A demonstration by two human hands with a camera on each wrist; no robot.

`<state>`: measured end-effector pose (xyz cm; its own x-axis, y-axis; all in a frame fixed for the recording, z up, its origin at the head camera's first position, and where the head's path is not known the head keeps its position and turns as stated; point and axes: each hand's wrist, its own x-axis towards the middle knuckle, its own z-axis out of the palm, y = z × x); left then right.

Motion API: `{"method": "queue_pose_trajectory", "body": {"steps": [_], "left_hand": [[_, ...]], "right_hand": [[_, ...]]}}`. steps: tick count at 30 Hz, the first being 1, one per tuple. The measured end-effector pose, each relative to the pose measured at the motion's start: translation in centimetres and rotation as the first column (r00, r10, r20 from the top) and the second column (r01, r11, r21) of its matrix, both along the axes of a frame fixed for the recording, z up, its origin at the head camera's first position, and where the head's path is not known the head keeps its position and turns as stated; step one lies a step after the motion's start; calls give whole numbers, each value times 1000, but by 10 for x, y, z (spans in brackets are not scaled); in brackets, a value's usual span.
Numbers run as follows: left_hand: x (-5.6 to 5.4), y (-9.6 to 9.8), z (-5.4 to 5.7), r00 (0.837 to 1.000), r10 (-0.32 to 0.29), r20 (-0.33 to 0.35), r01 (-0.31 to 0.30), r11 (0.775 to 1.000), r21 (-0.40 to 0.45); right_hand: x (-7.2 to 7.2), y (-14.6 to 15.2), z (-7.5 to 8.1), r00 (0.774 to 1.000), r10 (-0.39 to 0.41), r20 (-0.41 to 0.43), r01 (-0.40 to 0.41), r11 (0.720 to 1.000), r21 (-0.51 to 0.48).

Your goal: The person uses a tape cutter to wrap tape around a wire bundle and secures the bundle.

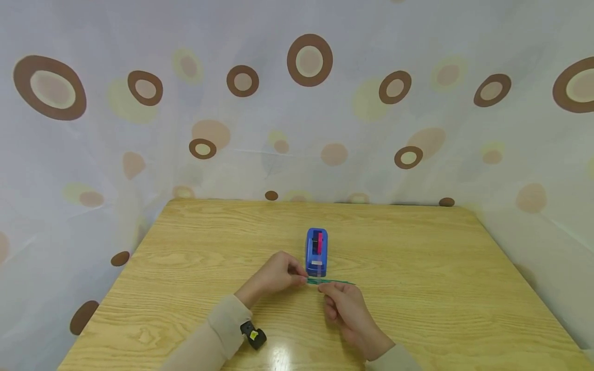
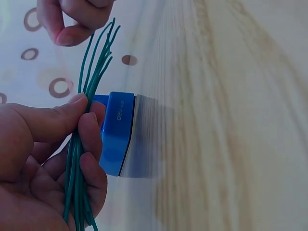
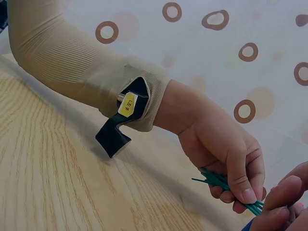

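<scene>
A blue tape dispenser [image 1: 310, 257] with a pink-cored roll [image 1: 320, 243] stands on the table in front of both hands. My left hand [image 1: 280, 273] pinches a bundle of thin green wires [image 2: 76, 178] between thumb and fingers, just at the dispenser's near end. The wires fan out loosely past the thumb toward the right. A clear strip of tape [image 1: 318, 272] runs from the dispenser over the wires. My right hand [image 1: 349, 309] pinches the near end of that strip, with thumb and index finger together. In the right wrist view, the right fingertips [image 3: 284, 197] partly hide the wires.
A wood-grain table [image 1: 209, 232] lies under everything, and a pale curtain with brown rings [image 1: 260, 123] hangs behind and at the sides. A black camera mount [image 1: 252, 335] sticks out from the left sleeve [image 1: 227, 319].
</scene>
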<state>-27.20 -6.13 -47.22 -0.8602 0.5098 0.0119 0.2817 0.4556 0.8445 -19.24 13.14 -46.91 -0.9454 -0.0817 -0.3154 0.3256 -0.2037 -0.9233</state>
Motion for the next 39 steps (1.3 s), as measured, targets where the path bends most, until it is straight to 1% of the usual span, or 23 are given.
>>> {"method": "queue_pose_trajectory", "body": {"steps": [4, 9, 14, 19, 23, 29, 39], "left_hand": [[2, 4, -1, 1000, 9, -17, -9, 1000, -5], [3, 8, -5, 1000, 6, -23, -5, 1000, 6], [4, 11, -7, 1000, -3, -30, 3, 1000, 5], [7, 14, -7, 999, 8, -37, -8, 1000, 6], [10, 18, -6, 999, 20, -41, -19, 1000, 22], [14, 22, -1, 998, 50, -48, -48, 998, 35], [20, 24, 1, 997, 75, -14, -75, 996, 53]], "right_hand": [[1, -1, 0, 1000, -3, -7, 3, 1000, -10], [1, -1, -1, 999, 5, -32, -5, 1000, -11], [2, 0, -2, 1000, 12, -26, -12, 1000, -5], [2, 0, -2, 1000, 6, -23, -6, 1000, -3], [2, 0, -2, 1000, -8, -22, 8, 1000, 5], [1, 0, -2, 999, -17, -35, 18, 999, 44], [3, -1, -4, 999, -29, -38, 32, 997, 75]]}}
